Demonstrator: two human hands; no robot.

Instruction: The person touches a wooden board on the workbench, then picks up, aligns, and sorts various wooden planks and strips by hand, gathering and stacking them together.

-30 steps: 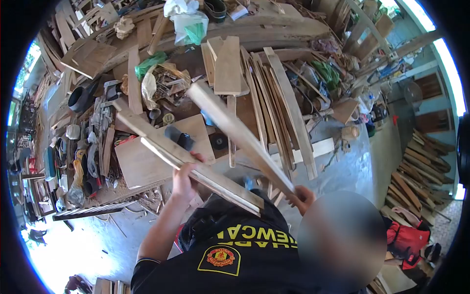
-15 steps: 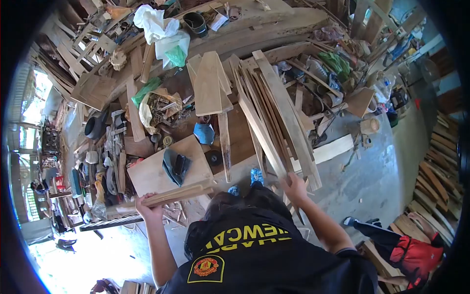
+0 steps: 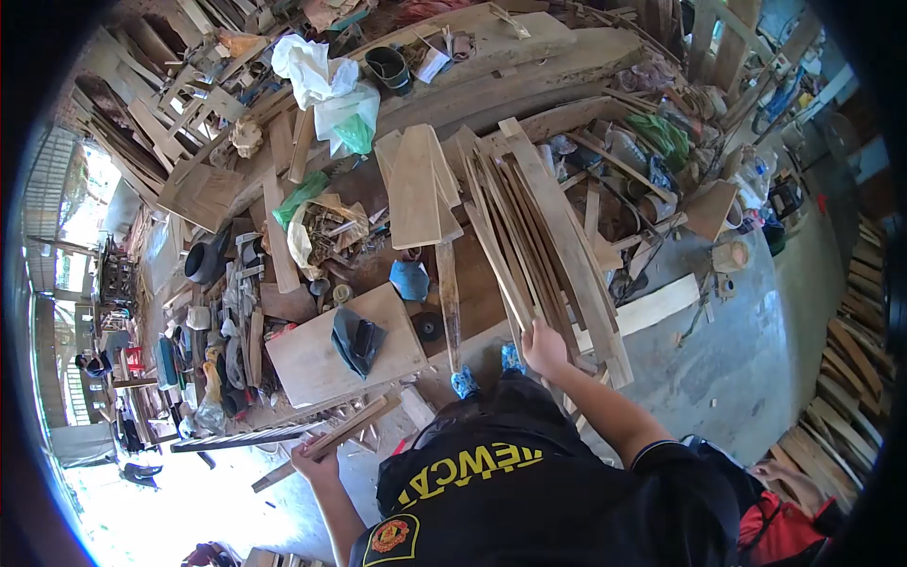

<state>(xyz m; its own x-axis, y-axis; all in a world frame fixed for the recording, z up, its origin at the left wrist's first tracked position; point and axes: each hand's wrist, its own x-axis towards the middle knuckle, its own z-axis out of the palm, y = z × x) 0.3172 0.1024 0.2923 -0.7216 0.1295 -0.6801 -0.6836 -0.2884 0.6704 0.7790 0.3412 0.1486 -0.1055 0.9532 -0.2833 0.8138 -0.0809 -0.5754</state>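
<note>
My left hand [image 3: 316, 460] is closed around a narrow wooden strip [image 3: 351, 427], held at a slant low on the left, beyond the edge of a square board. My right hand [image 3: 544, 350] grips the near end of a long wooden slat [image 3: 498, 260] at the left side of a stack. More thin slats lie beside it, along with a wider plank [image 3: 567, 241] on the right. A dark cap-like item [image 3: 357, 342] rests on the square wooden board [image 3: 302, 364] between my hands.
Wide board pieces [image 3: 414, 189] lie left of the stack. A blue item [image 3: 410, 281] and black disc [image 3: 428, 326] sit near my feet. Tools [image 3: 227, 350] crowd the left. At lower right, a person in red and black [image 3: 784, 520] is beside stacked timber [image 3: 850, 378].
My left hand and its strip have moved down, away from the square board. The right hand has shifted slightly left and up, still on a slat. The other person is now more hidden behind my shoulder.
</note>
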